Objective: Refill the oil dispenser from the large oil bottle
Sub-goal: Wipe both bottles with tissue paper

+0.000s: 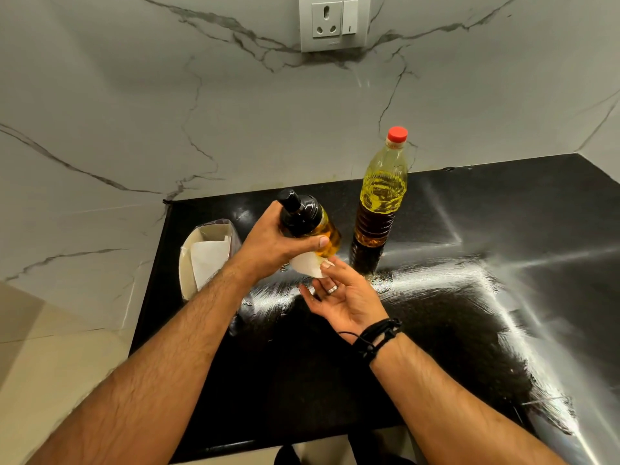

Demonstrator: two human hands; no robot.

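The black worktop spread under both arms, glossy and streaked, reaching back to the marble wall. The large oil bottle stood upright on it just beyond and to the right of the grip, red cap on, oil filling most of its body. A box of paper sheets sat to the left of the grip. The left hand made the grip, fingers curled round the dispenser, which was held tilted off the worktop with its black pump top on and amber oil showing inside. The right hand lay just below the grip, palm up and fingers relaxed, its fingertips touching a white tissue against the dispenser's base. This looked like wiping. To do it well, the grip should stay firm above the oily glass while the tissue was pressed round the base, the top kept uppermost so nothing leaked.
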